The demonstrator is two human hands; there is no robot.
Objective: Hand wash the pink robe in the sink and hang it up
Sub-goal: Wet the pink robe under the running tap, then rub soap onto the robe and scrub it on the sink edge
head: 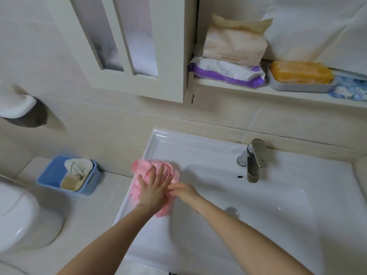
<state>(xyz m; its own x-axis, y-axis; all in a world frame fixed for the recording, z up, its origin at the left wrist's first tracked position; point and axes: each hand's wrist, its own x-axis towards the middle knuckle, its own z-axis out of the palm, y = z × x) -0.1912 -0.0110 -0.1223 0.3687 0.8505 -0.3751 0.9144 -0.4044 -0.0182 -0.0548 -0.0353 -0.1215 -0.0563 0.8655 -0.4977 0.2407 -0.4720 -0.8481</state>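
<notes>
The pink robe [145, 167] lies bunched up on the left ledge of the white sink [288, 195], partly hanging over the sink's left rim. My left hand [154, 187] rests flat on the robe with its fingers spread. My right hand [183, 191] reaches in from the right and pinches a fold of the pink cloth beside the left hand. The basin is dry-looking with a metal drain [231, 211] showing past my right forearm.
A chrome faucet [254, 159] stands at the sink's back. Above, a shelf carries tissue packs [228, 56] and an orange soap in a grey dish [301, 80]. On the floor to the left sit a blue basket [51, 175] and a toilet [23, 215].
</notes>
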